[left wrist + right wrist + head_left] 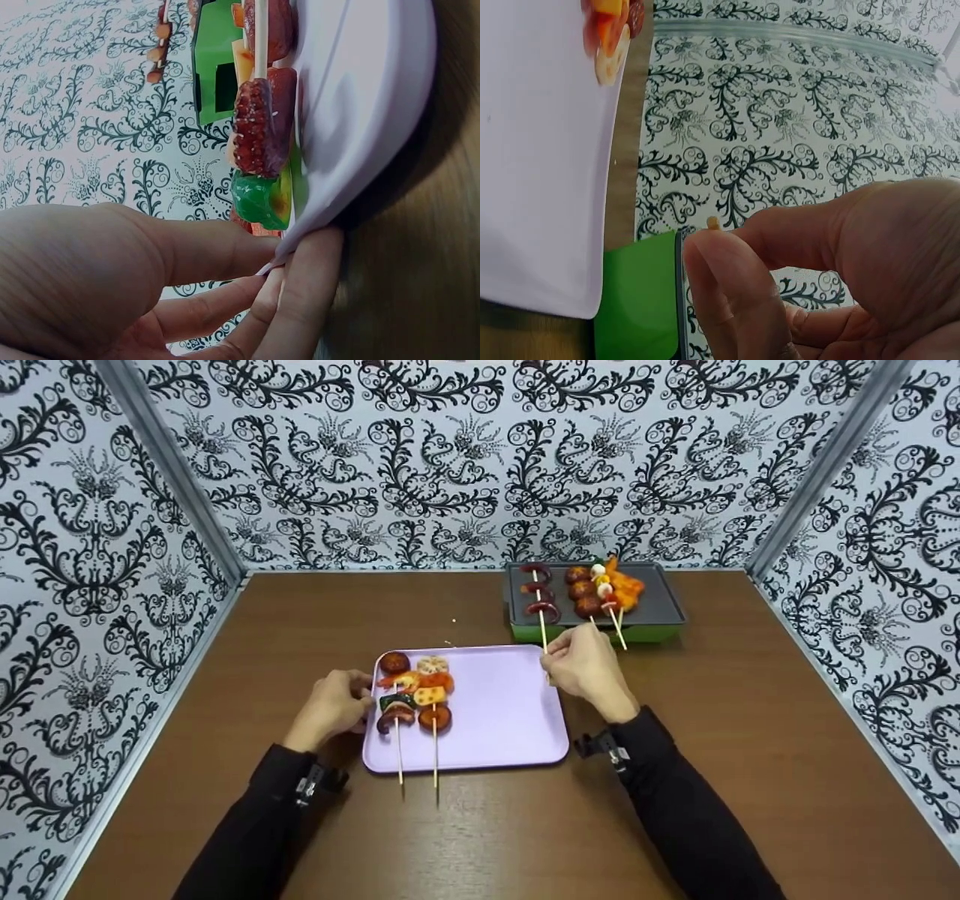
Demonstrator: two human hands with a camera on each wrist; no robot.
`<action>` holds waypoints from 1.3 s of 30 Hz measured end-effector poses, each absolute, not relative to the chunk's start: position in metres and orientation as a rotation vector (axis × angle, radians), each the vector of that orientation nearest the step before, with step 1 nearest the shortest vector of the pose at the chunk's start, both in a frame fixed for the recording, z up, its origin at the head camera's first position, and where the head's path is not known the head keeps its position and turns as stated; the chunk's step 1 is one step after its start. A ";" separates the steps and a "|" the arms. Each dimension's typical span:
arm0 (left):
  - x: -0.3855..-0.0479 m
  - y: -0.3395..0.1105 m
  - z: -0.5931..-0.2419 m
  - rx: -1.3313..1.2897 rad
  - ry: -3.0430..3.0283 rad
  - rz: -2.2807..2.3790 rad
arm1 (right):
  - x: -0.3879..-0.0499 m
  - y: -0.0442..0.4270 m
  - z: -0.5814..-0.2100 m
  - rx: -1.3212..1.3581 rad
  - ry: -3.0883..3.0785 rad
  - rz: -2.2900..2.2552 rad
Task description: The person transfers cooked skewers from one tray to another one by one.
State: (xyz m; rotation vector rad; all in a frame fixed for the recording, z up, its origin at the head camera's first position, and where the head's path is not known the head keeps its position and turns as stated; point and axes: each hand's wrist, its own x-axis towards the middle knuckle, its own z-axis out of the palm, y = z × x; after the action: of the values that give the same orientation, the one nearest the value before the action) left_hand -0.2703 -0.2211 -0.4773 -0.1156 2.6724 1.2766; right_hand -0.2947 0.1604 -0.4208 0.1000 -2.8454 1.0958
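In the head view my left hand (330, 701) pinches the left rim of a lilac tray (502, 705); the left wrist view shows the thumb above the rim and fingers beneath. Two toy food skewers lie on the tray's left side: one with a green piece and a tentacle (396, 718), one with a cheese-like piece (430, 696). My right hand (589, 664) pinches the lower stick of a skewer with dark red curled pieces (541, 609). That skewer's upper part is over the left side of a green toy grill (660, 592); whether it touches the plate I cannot tell.
On the grill's dark plate lie a skewer of brown round pieces (583, 591), one with white and yellow balls (602, 581) and an orange piece on a stick (628, 591). Their sticks overhang the front edge. Patterned walls enclose the brown table (480, 840).
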 end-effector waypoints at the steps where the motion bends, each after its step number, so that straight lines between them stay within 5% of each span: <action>1: -0.270 -0.221 -0.478 -0.120 2.673 1.273 | -0.293 0.159 -0.421 0.114 -2.847 1.126; 39: -0.271 -0.221 -0.476 -0.124 2.691 1.213 | -0.249 0.096 -0.451 0.369 -3.043 1.436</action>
State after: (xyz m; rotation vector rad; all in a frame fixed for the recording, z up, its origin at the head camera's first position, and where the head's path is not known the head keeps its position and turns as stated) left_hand -0.2709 -0.2215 -0.4765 -0.1236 2.6907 1.2127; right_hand -0.2487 0.0957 -0.4508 0.3689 -3.0427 1.4364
